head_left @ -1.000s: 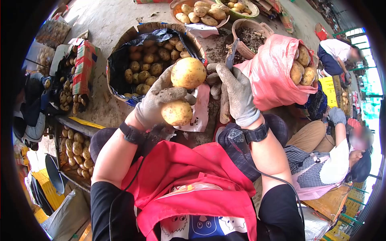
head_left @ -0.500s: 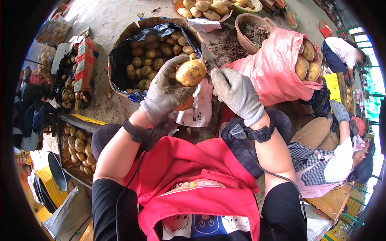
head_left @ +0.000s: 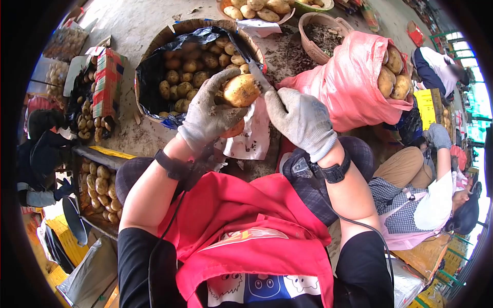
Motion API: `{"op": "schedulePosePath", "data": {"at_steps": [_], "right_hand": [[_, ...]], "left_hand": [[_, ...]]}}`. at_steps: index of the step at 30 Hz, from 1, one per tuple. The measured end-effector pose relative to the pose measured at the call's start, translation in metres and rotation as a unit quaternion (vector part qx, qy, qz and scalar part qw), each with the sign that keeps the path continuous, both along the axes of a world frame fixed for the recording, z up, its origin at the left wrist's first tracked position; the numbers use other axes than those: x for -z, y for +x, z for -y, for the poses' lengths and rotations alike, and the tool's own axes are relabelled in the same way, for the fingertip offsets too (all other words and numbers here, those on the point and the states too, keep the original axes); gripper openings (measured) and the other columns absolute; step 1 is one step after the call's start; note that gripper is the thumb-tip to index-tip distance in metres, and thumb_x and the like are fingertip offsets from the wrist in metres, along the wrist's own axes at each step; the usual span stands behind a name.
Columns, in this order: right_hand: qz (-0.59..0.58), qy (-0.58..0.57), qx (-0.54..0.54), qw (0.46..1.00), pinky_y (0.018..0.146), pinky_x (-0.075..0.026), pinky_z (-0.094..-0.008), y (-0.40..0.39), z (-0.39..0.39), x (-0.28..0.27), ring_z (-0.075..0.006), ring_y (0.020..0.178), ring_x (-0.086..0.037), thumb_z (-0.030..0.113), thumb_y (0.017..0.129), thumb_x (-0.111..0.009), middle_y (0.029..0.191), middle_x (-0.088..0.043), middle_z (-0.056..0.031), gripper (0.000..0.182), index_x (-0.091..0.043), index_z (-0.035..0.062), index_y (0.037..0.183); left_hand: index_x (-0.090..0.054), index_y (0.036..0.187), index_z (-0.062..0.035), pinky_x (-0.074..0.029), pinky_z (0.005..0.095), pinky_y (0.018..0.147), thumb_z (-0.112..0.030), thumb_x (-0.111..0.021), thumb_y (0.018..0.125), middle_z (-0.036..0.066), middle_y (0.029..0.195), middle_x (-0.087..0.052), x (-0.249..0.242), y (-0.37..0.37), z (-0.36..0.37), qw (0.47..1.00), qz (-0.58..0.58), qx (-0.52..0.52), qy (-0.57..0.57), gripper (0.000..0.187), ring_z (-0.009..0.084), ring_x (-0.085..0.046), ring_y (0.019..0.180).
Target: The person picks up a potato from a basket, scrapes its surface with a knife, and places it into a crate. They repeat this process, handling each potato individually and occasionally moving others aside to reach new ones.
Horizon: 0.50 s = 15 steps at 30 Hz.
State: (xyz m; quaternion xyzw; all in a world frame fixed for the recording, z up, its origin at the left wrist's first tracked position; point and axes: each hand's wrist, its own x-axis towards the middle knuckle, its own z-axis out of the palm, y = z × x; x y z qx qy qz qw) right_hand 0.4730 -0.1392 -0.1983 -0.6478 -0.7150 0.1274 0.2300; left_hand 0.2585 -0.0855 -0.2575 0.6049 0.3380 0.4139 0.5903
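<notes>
My left hand (head_left: 209, 107), in a soiled grey glove, is closed round a yellow-brown potato (head_left: 240, 91) with dirt patches on it. A second potato (head_left: 235, 128) shows just below that palm, partly covered by the glove. My right hand (head_left: 303, 119), gloved as well, grips a knife (head_left: 261, 77); its handle is hidden in the fist. The flat grey blade points up and left, its edge right at the potato's dark right end. Behind the left hand stands a round basket (head_left: 149, 54) lined with black plastic and holding many potatoes.
A pink sack (head_left: 344, 84) of large potatoes lies right of my hands. Behind it sits a tub (head_left: 313, 43) of dirt and scraps. Dirty white paper (head_left: 251, 146) lies below my hands. A crate of potatoes (head_left: 100, 187) stands left. A co-worker (head_left: 411, 205) sits close on the right.
The knife blade has come down against the potato's right end, where a stringy tuft showed before. My right hand has tilted slightly. The left hand keeps its hold on the potato.
</notes>
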Motion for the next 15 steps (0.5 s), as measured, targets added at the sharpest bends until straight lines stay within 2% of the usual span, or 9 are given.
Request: {"op": "schedulePosePath", "data": {"at_steps": [2, 4, 5, 6, 8, 9, 10, 12, 15], "right_hand": [[0.045, -0.016, -0.046, 0.998, 0.056, -0.05, -0.0505, -0.006, 0.005, -0.004, -0.041, 0.067, -0.067, 0.037, 0.101, -0.062, 0.069, -0.066, -0.0182, 0.034, -0.069, 0.0094, 0.081], [0.069, -0.021, -0.099, 0.992, 0.057, -0.051, -0.0509, -0.009, 0.012, 0.004, -0.0398, 0.067, -0.067, 0.036, 0.101, -0.061, 0.071, -0.067, -0.0169, 0.034, -0.069, 0.0082, 0.082], [0.075, -0.025, -0.099, 0.992, 0.055, -0.052, -0.0467, -0.009, 0.011, 0.004, -0.0363, 0.063, -0.068, 0.035, 0.102, -0.061, 0.07, -0.067, -0.0172, 0.034, -0.068, 0.0065, 0.085], [0.075, -0.025, -0.099, 0.992, 0.055, -0.052, -0.0467, -0.008, 0.009, 0.002, -0.0363, 0.063, -0.068, 0.035, 0.102, -0.061, 0.07, -0.067, -0.0172, 0.034, -0.068, 0.0065, 0.085], [-0.158, -0.088, 0.006, 0.984, 0.054, -0.052, -0.0379, -0.002, -0.001, -0.005, -0.027, 0.058, -0.068, 0.036, 0.104, -0.061, 0.068, -0.067, -0.015, 0.036, -0.068, 0.0052, 0.087], [-0.253, -0.126, 0.034, 0.958, 0.053, -0.049, -0.0295, 0.0, -0.005, -0.005, -0.016, 0.056, -0.065, 0.038, 0.105, -0.061, 0.069, -0.067, -0.0079, 0.038, -0.069, 0.0047, 0.088], [-0.367, -0.198, 0.044, 0.908, 0.051, -0.048, -0.0262, -0.001, -0.005, -0.009, -0.0105, 0.057, -0.063, 0.039, 0.105, -0.063, 0.077, -0.067, -0.0008, 0.035, -0.07, 0.0049, 0.1], [-0.551, -0.337, 0.023, 0.763, 0.049, -0.049, -0.0253, -0.011, 0.003, -0.002, -0.0085, 0.055, -0.06, 0.048, 0.097, -0.072, 0.073, -0.061, -0.0007, 0.043, -0.067, 0.0051, 0.102], [-0.601, -0.346, 0.005, 0.72, 0.046, -0.047, -0.0235, -0.023, 0.003, 0.016, -0.0091, 0.054, -0.059, 0.043, 0.097, -0.073, 0.078, -0.064, -0.0023, 0.041, -0.064, 0.0059, 0.112]], "left_hand": [[-0.045, 0.15, -0.0052, -0.049, 0.0363, 0.109, 0.001, -0.082, 0.082, 0.009, 0.142, -0.058, 0.004, -0.005, -0.003, 0.992, -0.104, 0.001, 0.075, 0.078, 0.0194, -0.058, 0.13], [-0.046, 0.15, -0.0047, -0.052, 0.0344, 0.105, -0.003, -0.083, 0.083, 0.009, 0.137, -0.06, 0.003, -0.003, -0.002, 0.997, -0.057, 0.01, 0.056, 0.076, 0.0192, -0.061, 0.123], [-0.046, 0.15, -0.0042, -0.054, 0.0325, 0.1, -0.006, -0.083, 0.084, 0.009, 0.132, -0.063, 0.002, -0.001, -0.001, 0.999, -0.01, 0.018, 0.037, 0.075, 0.019, -0.065, 0.116], [-0.046, 0.15, -0.0042, -0.054, 0.0325, 0.1, -0.006, -0.083, 0.084, 0.009, 0.132, -0.063, 0.001, 0.0, -0.002, 0.999, -0.01, 0.019, 0.036, 0.075, 0.019, -0.065, 0.116], [-0.046, 0.15, -0.0049, -0.054, 0.0336, 0.1, -0.007, -0.085, 0.083, 0.009, 0.132, -0.064, -0.002, 0.003, -0.001, 0.989, 0.105, 0.023, -0.106, 0.077, 0.0181, -0.065, 0.115], [-0.047, 0.149, -0.0055, -0.056, 0.035, 0.099, -0.008, -0.083, 0.086, 0.009, 0.131, -0.065, -0.008, 0.002, -0.001, 0.983, 0.139, 0.02, -0.12, 0.073, 0.0181, -0.065, 0.115], [-0.047, 0.149, -0.0055, -0.056, 0.035, 0.099, -0.008, -0.083, 0.086, 0.009, 0.131, -0.065, -0.01, 0.002, -0.002, 0.983, 0.14, 0.016, -0.119, 0.073, 0.0181, -0.065, 0.115], [-0.048, 0.148, -0.0064, -0.057, 0.0363, 0.098, -0.009, -0.079, 0.091, 0.01, 0.131, -0.065, -0.01, 0.0, -0.007, 0.949, 0.24, -0.032, -0.205, 0.066, 0.0201, -0.066, 0.115], [-0.048, 0.148, -0.0081, -0.056, 0.0381, 0.101, -0.007, -0.073, 0.096, 0.011, 0.135, -0.063, -0.014, 0.002, -0.008, 0.939, 0.277, -0.033, -0.202, 0.058, 0.0224, -0.065, 0.119]]}}
